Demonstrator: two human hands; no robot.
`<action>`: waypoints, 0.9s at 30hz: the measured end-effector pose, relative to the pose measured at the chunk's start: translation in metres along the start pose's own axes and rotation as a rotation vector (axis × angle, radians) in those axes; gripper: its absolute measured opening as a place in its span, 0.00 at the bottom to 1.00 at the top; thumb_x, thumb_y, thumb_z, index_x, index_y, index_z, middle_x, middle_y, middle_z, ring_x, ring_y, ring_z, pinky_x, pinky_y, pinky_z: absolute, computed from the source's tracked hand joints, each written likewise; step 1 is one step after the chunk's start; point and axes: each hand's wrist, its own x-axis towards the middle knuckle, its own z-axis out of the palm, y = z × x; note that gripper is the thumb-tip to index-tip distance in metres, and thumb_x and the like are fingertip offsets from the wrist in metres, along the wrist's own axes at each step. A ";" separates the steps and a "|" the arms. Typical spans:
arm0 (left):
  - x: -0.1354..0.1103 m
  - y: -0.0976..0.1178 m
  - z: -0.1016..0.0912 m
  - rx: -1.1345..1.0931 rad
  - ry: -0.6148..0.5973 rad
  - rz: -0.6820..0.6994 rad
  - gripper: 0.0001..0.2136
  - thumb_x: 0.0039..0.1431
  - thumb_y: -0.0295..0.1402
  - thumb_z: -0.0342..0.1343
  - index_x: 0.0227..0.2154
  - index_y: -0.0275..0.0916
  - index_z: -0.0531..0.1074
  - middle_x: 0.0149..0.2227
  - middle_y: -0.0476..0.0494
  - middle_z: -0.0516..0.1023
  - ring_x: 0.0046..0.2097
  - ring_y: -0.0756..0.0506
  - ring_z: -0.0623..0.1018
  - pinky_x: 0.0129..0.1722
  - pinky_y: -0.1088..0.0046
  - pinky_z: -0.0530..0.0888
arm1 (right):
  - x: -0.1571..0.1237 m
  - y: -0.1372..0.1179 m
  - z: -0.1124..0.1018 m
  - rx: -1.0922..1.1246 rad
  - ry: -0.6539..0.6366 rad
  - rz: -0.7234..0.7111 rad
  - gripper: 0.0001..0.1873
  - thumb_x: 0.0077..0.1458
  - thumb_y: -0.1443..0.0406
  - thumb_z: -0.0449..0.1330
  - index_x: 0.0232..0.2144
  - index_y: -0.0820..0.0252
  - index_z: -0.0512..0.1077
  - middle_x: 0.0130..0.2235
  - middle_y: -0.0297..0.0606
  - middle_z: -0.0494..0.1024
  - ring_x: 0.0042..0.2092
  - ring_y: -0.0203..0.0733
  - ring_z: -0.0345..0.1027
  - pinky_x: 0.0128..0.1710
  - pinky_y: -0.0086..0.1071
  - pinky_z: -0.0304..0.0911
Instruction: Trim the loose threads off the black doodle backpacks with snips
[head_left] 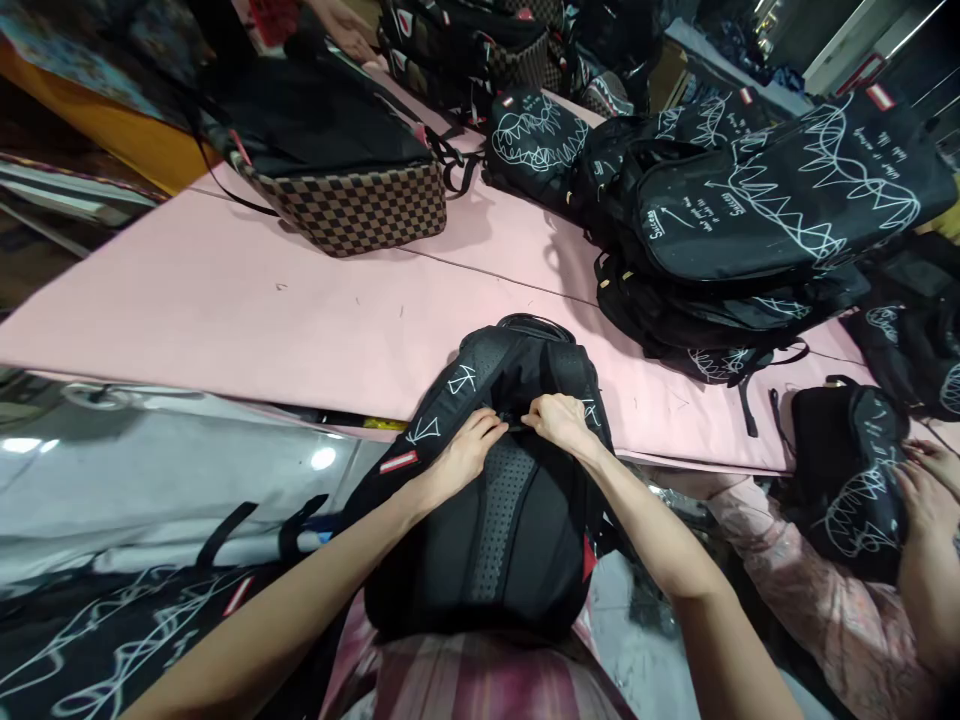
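A black backpack (pixel 495 540) leans against the table's front edge and my lap, its back panel and shoulder straps facing me. My left hand (pixel 471 445) is closed at the inner edge of the left shoulder strap (pixel 442 405), which bears white line drawings and a red-and-white label. Opposite it, my right hand (pixel 559 420) pinches near the other shoulder strap. Between my fingertips runs a short dark piece, seemingly the chest strap (pixel 514 422); its exact ends are hidden by my fingers. Below, a dotted mesh strip (pixel 499 520) runs down the back panel.
The pink tabletop (pixel 225 310) carries a checkered brown-and-black bag (pixel 360 205) and stacked black backpacks with white scribbles (pixel 780 200). Another backpack (pixel 112 640) lies lower left. At right, a co-worker's hands (pixel 930 480) hold a small black bag (pixel 851 480). Another person's hand (pixel 349 30) shows at the far side.
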 end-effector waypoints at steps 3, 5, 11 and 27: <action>0.002 0.000 0.000 0.002 -0.002 -0.014 0.24 0.48 0.13 0.42 0.47 0.34 0.69 0.44 0.37 0.71 0.54 0.40 0.65 0.52 0.54 0.69 | 0.001 -0.002 0.004 0.032 0.036 0.037 0.16 0.59 0.55 0.52 0.36 0.55 0.75 0.38 0.40 0.79 0.42 0.44 0.72 0.36 0.30 0.59; 0.002 0.001 -0.001 0.003 0.000 -0.017 0.24 0.48 0.13 0.42 0.47 0.34 0.69 0.44 0.37 0.71 0.54 0.40 0.65 0.53 0.54 0.69 | 0.000 -0.001 0.005 0.078 0.086 0.073 0.17 0.61 0.55 0.49 0.38 0.55 0.74 0.39 0.39 0.78 0.42 0.44 0.72 0.36 0.30 0.59; 0.002 0.003 -0.002 0.033 0.017 -0.011 0.23 0.50 0.13 0.42 0.47 0.32 0.69 0.45 0.37 0.70 0.53 0.42 0.66 0.53 0.56 0.68 | 0.003 0.003 -0.001 0.077 0.001 0.043 0.11 0.56 0.57 0.56 0.35 0.55 0.76 0.37 0.39 0.79 0.42 0.45 0.72 0.35 0.29 0.59; 0.090 -0.005 -0.039 0.162 -0.432 -0.332 0.10 0.53 0.37 0.55 0.36 0.44 0.77 0.32 0.43 0.79 0.39 0.42 0.77 0.40 0.69 0.69 | -0.009 0.010 0.009 0.523 0.303 0.209 0.15 0.60 0.54 0.50 0.39 0.55 0.72 0.39 0.35 0.78 0.45 0.42 0.70 0.41 0.30 0.59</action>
